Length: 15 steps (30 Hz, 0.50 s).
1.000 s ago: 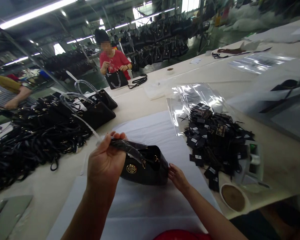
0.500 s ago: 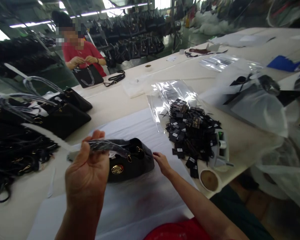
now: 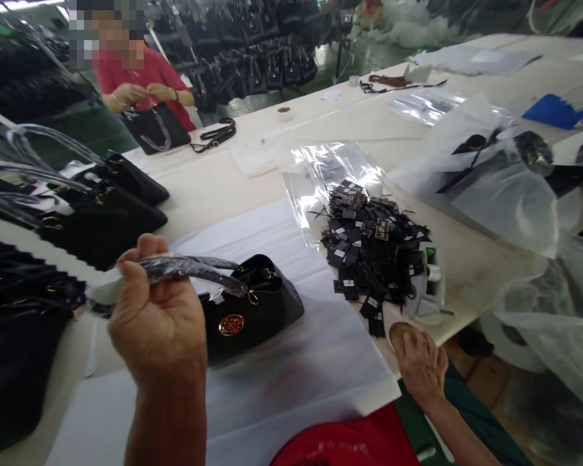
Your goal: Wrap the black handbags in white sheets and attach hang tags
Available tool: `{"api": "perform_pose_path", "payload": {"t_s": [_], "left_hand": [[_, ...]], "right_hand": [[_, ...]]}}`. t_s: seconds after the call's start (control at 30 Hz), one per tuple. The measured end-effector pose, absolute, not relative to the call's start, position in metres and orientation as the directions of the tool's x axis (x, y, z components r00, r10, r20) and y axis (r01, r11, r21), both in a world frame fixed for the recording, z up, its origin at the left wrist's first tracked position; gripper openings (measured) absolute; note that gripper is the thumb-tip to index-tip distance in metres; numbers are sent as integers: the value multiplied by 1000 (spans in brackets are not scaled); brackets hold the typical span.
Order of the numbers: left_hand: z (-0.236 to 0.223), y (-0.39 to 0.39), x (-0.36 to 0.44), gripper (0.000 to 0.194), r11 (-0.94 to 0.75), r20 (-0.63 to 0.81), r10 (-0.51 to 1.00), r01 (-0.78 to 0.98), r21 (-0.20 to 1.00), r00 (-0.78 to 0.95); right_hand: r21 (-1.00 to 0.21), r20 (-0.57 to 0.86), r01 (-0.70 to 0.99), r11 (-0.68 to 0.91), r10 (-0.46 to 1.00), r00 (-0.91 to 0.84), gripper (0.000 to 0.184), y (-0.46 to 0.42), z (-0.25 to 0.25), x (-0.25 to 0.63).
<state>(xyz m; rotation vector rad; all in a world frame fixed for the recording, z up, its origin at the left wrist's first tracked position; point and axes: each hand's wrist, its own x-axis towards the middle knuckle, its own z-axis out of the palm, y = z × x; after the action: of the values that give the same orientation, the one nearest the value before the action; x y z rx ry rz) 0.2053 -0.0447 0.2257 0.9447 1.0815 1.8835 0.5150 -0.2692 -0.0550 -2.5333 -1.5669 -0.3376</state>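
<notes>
A black handbag (image 3: 267, 323) with a round metal emblem sits on a sheet of white paper (image 3: 291, 382). My left hand (image 3: 160, 310) is closed around its plastic-wrapped handles (image 3: 189, 266), holding them up and tilted left. From beside that hand a pale strip (image 3: 53, 255) with a jagged edge runs off to the left; I cannot tell what it is. At the table's near edge, my right hand (image 3: 420, 362) has its fingers curled over a tan tape roll (image 3: 397, 332), covering most of it. Right of the handbag lies a heap of black tags (image 3: 369, 252).
More black handbags (image 3: 107, 223) crowd the left side. A white tape dispenser (image 3: 426, 285) stands by the tags. Clear plastic sheets (image 3: 315, 175) and plastic bags (image 3: 505, 194) lie beyond and to the right. Across the table, a person (image 3: 140, 77) handles another black handbag (image 3: 160, 129).
My right hand has left the handbag's right end and moved right and nearer, onto the tape roll. My left hand still grips the handles, slightly further left in view.
</notes>
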Motion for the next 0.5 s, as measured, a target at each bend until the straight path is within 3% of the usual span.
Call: {"api": "perform_pose_path", "payload": {"t_s": [0.13, 0.27, 0.33, 0.4, 0.5], "left_hand": [[216, -53, 213, 12, -315, 92, 851, -364, 877, -517], [191, -79, 210, 34, -185, -11, 900, -406, 895, -436], [173, -96, 201, 42, -113, -30, 932, -369, 922, -361], [155, -113, 186, 45, -5, -76, 960, -287, 958, -269], [137, -137, 159, 45, 233, -238, 964, -59, 971, -122]], "right_hand": [[-161, 346, 936, -313, 870, 350, 47, -237, -37, 503], [-409, 445, 912, 11, 875, 189, 42, -164, -27, 466], [-483, 448, 872, 75, 877, 173, 45, -114, -21, 440], [-508, 378, 860, 42, 908, 179, 51, -60, -14, 413], [-441, 138, 897, -33, 985, 104, 51, 21, -4, 376]]}}
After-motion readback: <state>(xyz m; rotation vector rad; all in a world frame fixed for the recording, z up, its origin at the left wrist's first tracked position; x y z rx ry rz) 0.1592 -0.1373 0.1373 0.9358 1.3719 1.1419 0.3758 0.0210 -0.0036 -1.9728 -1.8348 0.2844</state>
